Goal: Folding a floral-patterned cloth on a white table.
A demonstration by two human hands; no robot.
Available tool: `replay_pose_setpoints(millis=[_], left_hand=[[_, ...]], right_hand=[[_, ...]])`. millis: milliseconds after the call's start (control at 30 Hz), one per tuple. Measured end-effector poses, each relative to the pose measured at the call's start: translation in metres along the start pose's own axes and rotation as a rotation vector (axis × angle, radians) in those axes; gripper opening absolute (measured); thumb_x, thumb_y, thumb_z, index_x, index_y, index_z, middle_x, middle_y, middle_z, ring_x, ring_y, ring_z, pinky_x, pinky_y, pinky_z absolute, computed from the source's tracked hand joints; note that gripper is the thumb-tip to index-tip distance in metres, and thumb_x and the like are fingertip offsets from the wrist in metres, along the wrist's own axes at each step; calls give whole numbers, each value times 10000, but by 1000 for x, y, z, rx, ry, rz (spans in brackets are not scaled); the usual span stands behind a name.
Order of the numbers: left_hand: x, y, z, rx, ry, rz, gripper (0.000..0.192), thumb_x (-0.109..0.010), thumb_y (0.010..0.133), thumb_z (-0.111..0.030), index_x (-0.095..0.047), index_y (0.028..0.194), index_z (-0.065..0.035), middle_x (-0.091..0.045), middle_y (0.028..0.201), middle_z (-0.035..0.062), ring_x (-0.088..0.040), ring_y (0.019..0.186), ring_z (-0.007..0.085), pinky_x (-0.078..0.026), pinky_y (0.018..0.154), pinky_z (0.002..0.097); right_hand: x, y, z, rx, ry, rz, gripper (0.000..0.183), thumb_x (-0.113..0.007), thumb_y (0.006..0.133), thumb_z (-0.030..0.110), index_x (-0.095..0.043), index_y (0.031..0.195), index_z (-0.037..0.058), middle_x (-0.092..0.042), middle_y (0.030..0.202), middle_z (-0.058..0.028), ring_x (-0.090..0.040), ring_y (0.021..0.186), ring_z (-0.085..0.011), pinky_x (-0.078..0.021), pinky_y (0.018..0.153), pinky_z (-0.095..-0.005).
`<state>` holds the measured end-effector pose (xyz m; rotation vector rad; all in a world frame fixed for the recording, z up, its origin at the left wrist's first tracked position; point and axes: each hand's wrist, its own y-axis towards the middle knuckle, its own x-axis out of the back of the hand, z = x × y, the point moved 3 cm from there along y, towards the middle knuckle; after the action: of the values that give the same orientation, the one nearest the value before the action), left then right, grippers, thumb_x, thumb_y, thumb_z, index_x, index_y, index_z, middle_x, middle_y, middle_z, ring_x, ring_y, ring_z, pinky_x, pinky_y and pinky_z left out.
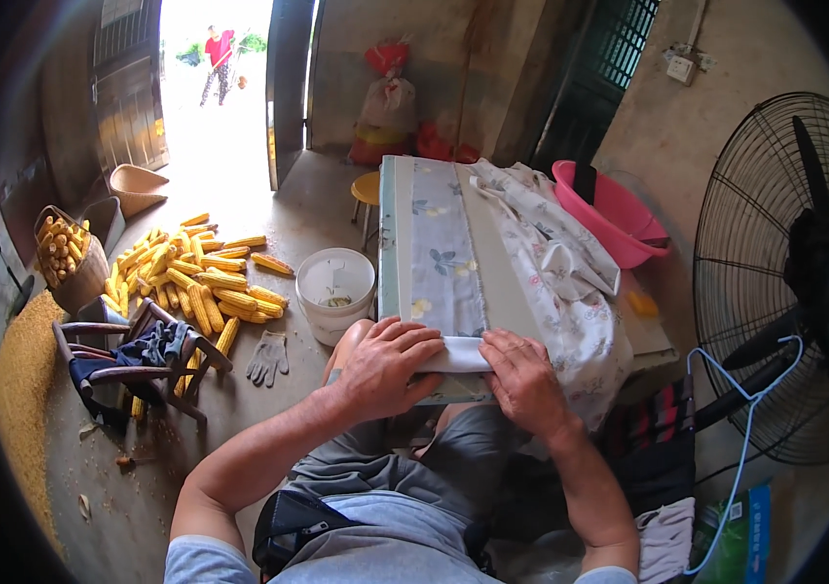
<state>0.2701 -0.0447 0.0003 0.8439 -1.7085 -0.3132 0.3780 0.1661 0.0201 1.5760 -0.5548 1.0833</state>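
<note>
A long grey-blue strip of fabric [437,255] with yellow and dark leafy prints lies along the table [398,219]. Its near end is rolled or folded into a pale band [458,355] at the table's near edge. My left hand [391,365] rests over the band's left end, fingers spread on top and thumb below. On the right end, my right hand [527,372] holds the band between fingers and thumb. A white floral cloth [567,292] lies crumpled to the right of the strip and hangs over the table's side.
A pink basin [604,219] is at the table's far right, with a large fan [787,277] beyond. On the left are a white bucket [334,292], corn cobs [195,270], a grey glove [267,358] and a wooden chair [140,374]. A person [219,62] stands outside the doorway.
</note>
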Motion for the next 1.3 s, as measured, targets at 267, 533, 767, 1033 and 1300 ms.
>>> replay_pose_setpoints(millis=[267, 533, 767, 1033, 1300], left_hand=[[10, 1, 5, 57, -24, 29, 418, -790, 828, -184, -691, 1223, -90, -674, 1306, 104, -640, 1214, 299, -456, 1115, 490], [10, 8, 13, 94, -50, -77, 383, -763, 833, -124, -695, 1206, -67, -745, 1117, 115, -673, 1109, 323, -521, 1014, 445], [8, 13, 25, 201, -68, -137, 455, -745, 900, -195, -619, 1307, -37, -727, 1109, 207, -688, 1057, 391, -509, 991, 481], [3, 22, 32, 321, -84, -111, 579, -702, 958, -294, -508, 1417, 0, -705, 1122, 282, -671, 1092, 437, -488, 1011, 513], [1, 30, 38, 392, -51, -56, 698, -705, 926, -350, -476, 1453, 44, -705, 1106, 308, -675, 1085, 438, -484, 1024, 506]], right_hand=[[-4, 3, -4, -42, 100, -96, 401, -713, 880, 80, -652, 1271, 11, -684, 1282, -159, -623, 1235, -331, -442, 1082, -461], [-13, 11, -14, -211, 246, -214, 365, -732, 908, 52, -655, 1264, 30, -705, 1093, -163, -673, 1014, -356, -535, 903, -415], [-23, 14, -18, -403, 301, -219, 439, -746, 911, 133, -615, 1313, 16, -699, 1013, -160, -656, 967, -369, -516, 887, -467], [-35, 16, -24, -520, 344, -278, 506, -740, 916, 136, -562, 1371, 5, -706, 964, -155, -671, 911, -354, -520, 872, -472], [-41, 20, -19, -525, 234, -302, 544, -742, 905, 128, -526, 1382, -23, -712, 922, -138, -677, 910, -364, -511, 883, -486]])
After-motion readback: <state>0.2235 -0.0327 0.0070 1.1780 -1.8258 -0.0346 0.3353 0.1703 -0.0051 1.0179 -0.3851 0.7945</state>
